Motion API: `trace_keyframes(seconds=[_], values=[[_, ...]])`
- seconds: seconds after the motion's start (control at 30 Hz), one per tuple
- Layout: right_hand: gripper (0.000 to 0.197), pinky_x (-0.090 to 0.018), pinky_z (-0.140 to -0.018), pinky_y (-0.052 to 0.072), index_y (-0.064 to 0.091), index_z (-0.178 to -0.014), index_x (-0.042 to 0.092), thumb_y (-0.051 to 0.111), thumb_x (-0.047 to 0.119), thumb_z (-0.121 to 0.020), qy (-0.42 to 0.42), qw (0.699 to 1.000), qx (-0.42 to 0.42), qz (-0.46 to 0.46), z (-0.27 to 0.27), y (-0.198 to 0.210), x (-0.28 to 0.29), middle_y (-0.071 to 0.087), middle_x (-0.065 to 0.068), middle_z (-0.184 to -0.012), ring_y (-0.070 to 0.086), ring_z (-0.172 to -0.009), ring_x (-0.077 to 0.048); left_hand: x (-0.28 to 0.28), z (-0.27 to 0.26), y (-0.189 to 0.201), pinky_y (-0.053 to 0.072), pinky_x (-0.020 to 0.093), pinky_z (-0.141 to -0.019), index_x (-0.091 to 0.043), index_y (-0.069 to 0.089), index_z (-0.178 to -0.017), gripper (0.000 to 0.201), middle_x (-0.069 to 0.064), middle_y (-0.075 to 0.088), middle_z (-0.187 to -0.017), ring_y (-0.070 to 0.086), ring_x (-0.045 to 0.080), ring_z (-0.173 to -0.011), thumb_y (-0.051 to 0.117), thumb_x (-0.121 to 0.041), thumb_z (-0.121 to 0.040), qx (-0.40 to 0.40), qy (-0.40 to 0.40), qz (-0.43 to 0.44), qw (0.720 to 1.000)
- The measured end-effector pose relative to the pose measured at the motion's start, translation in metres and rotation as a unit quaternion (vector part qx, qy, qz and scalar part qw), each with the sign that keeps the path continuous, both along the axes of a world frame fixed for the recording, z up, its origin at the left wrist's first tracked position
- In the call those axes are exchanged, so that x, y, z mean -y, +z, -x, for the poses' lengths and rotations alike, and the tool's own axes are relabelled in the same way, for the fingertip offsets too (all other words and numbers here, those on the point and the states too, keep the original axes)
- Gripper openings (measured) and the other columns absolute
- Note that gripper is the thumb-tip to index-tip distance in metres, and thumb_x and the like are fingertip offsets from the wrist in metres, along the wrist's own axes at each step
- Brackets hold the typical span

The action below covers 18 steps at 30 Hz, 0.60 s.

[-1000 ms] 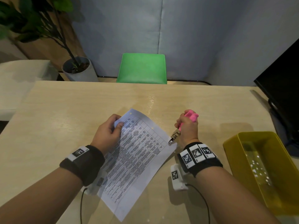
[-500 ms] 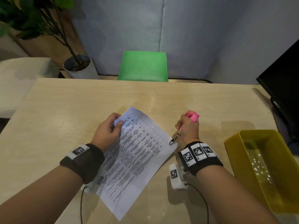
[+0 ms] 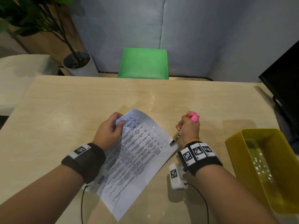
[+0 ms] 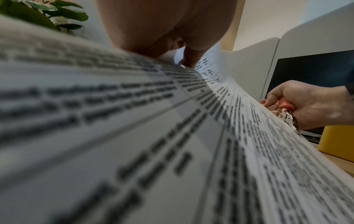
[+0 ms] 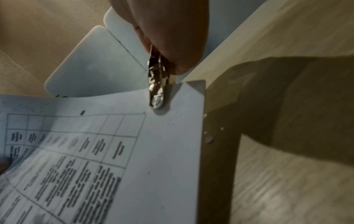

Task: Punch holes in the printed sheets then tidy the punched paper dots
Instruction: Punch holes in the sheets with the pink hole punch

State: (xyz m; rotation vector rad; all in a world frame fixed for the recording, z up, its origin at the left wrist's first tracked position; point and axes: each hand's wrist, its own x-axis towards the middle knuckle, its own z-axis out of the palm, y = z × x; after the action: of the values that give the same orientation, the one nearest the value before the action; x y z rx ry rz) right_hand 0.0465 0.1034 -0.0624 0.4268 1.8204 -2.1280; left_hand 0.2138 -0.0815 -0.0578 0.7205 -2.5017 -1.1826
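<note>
Printed sheet (image 3: pixel 137 157): centre frame, above the table (image 3: pixel 64 102), far corner pinched by left hand (image 3: pixel 109 130). Hole punch (image 3: pixel 177 136): clamped on sheet's right corner, pink handles squeezed in right hand (image 3: pixel 188 126). Yellow tray (image 3: pixel 234 143): lower right, holding paper dots (image 3: pixel 263 168).

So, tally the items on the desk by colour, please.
White: 1, the printed sheet
Pink-handled: 1, the hole punch
Yellow: 1, the tray
Black: 1, the monitor
Total: 4
</note>
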Motion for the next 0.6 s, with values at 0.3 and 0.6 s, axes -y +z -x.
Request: trace_keyframes(seconds=[0.3, 0.6], values=[[0.036, -0.026, -0.046, 0.024, 0.036, -0.071, 0.017, 0.027, -0.017, -0.075, -0.007, 1.000, 0.002, 0.009, 0.0016, -0.0066, -0.0006, 0.032, -0.001, -0.059, 0.027, -0.049, -0.013, -0.0003, 0.0027, -0.0018, 0.028, 0.028, -0.050, -0.028, 0.048, -0.081, 0.017, -0.003, 0.035, -0.049, 0.031, 0.010, -0.044, 0.049, -0.020, -0.096, -0.001, -0.004, -0.005, 1.000], [0.034, -0.026, -0.053, 0.036, 0.044, -0.087, 0.019, 0.039, -0.013, -0.078, 0.047, 0.998, -0.031, -0.012, 0.0028, -0.0008, -0.0036, 0.041, -0.002, -0.068, 0.040, -0.056, -0.013, 0.0018, 0.0030, -0.0049, 0.030, 0.029, -0.052, -0.027, 0.047, -0.080, 0.017, 0.001, 0.038, -0.053, 0.033, 0.012, -0.046, 0.049, -0.020, -0.096, -0.002, 0.005, 0.000, 1.000]])
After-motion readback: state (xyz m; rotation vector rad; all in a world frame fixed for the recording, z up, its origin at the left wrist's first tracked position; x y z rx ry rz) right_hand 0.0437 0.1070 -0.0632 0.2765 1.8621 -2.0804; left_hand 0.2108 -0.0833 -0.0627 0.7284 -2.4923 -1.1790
